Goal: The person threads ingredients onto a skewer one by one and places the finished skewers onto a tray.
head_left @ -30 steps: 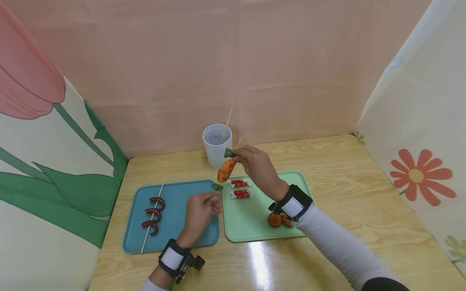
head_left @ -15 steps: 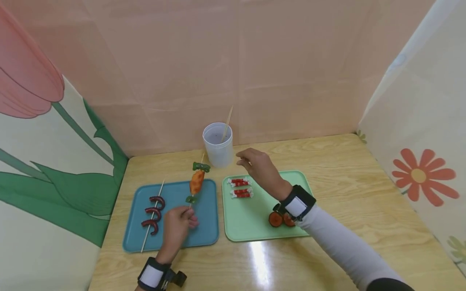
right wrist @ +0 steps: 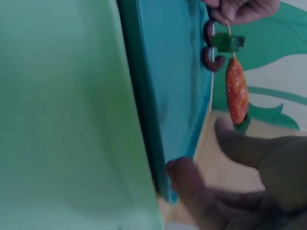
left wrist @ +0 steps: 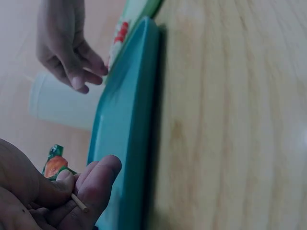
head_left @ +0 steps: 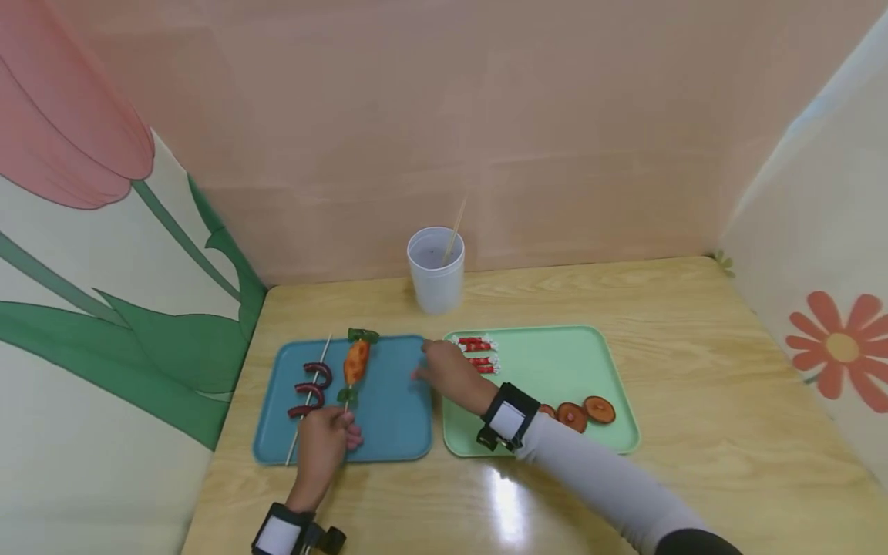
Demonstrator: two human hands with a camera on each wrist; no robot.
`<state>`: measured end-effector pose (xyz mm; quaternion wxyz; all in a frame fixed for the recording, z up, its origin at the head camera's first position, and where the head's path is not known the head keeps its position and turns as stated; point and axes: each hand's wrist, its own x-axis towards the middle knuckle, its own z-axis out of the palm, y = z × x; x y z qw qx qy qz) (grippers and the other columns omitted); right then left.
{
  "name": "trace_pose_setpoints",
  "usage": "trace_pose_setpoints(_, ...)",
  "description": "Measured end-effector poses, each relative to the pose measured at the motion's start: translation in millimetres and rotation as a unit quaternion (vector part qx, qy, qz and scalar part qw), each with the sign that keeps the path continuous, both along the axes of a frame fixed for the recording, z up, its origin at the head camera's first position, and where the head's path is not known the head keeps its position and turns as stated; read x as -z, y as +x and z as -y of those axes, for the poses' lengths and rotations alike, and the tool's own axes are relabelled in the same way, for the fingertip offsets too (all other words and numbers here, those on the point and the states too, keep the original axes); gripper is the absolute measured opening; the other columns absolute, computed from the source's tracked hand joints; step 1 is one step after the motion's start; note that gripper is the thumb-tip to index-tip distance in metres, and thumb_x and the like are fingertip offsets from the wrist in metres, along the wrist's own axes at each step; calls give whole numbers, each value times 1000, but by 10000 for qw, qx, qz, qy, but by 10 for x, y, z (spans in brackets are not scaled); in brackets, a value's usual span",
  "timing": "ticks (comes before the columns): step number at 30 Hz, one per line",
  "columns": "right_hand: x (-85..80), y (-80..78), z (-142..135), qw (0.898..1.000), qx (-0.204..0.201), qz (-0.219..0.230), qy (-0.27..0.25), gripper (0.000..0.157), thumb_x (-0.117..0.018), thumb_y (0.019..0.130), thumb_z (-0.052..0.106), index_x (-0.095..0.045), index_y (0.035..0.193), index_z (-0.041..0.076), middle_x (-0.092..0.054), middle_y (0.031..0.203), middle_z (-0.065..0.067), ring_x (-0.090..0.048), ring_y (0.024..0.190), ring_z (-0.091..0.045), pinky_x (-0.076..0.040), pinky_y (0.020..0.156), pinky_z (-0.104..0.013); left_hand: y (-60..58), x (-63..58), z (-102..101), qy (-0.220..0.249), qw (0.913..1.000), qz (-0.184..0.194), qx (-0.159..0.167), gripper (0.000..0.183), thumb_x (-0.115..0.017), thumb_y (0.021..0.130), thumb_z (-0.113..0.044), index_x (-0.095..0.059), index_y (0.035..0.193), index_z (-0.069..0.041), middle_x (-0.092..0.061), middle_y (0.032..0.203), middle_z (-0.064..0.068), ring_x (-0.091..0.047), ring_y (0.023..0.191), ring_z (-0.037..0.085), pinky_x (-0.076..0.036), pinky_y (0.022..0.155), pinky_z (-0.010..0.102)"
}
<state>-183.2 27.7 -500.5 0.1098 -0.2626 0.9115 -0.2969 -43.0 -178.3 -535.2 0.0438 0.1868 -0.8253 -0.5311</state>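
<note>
My left hand (head_left: 321, 445) pinches the lower end of a wooden skewer (left wrist: 79, 203) above the blue tray (head_left: 395, 408). Threaded on it are an orange-brown, meat-like piece (head_left: 357, 364) and a green pepper piece (head_left: 363, 335) at the far end. Another green pepper piece (right wrist: 229, 42) sits close to the pinching fingers. To its left on the blue tray lies a second skewer bearing several dark red curled pieces (head_left: 309, 395). My right hand (head_left: 454, 376) hovers by the blue tray's right edge, thumb and fingers apart, holding nothing.
On the green tray (head_left: 548, 358) lie red-and-white sticks (head_left: 483, 362) at the back left and round brown slices (head_left: 572, 416) at the front. A white cup (head_left: 437, 281) with thin sticks stands behind the trays, by the wall.
My left hand has brought the loaded skewer left and down over the blue tray. My right hand has let go of its far end and moved down and left towards the gap between the trays.
</note>
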Motion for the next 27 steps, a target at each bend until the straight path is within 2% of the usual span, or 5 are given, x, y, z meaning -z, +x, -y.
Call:
trace_pose_setpoints(4, 47, 30, 75, 9992, 323, -92, 234, 26, -81, 86, 13, -64, 93, -5, -59, 76, -8, -52, 64, -18, -43, 52, -26, 18, 43, 44, 83, 9999, 141, -38, 12, -61, 95, 7, -71, 94, 15, -73, 71, 20, -73, 56, 23, -62, 52, 33)
trace_pose_setpoints(8, 95, 12, 127, 9974, 490, -147, 513, 12, -69, 87, -1, -59, 79, -1, -55, 71, -8, -53, 58, -20, -42, 48, -27, 15, 74, 102, 212, 9991, 367, -25, 14, -60, 96, 6, -70, 95, 16, -73, 70, 20, -73, 56, 23, -62, 53, 33)
trace_pose_setpoints(15, 208, -4, 202, 9928, 635, -451, 907, 17, -57, 85, -10, -59, 74, 2, -55, 69, -9, -52, 55, -20, -42, 45, -28, -30, 95, 179, 463, 9960, 766, 53, 18, -57, 98, 5, -69, 97, 18, -72, 68, 17, -72, 55, 20, -62, 53, 34)
trace_pose_setpoints(21, 223, -31, 198, 9943, 587, -576, 679, 26, -56, 83, -12, -53, 65, 6, -51, 63, -6, -50, 53, -19, -40, 44, -27, -47, 31, 217, 648, 9928, 991, 175, 17, -57, 95, 8, -69, 96, 19, -72, 68, 18, -73, 56, 22, -63, 55, 36)
trace_pose_setpoints(27, 228, -60, 200, 9955, 609, -307, 656, 32, -53, 83, -13, -48, 61, 9, -47, 60, -3, -48, 51, -18, -37, 44, -25, -56, -42, 263, 229, 9922, 1224, 109, 12, -56, 89, 13, -68, 91, 14, -72, 73, 18, -70, 55, 20, -62, 53, 35)
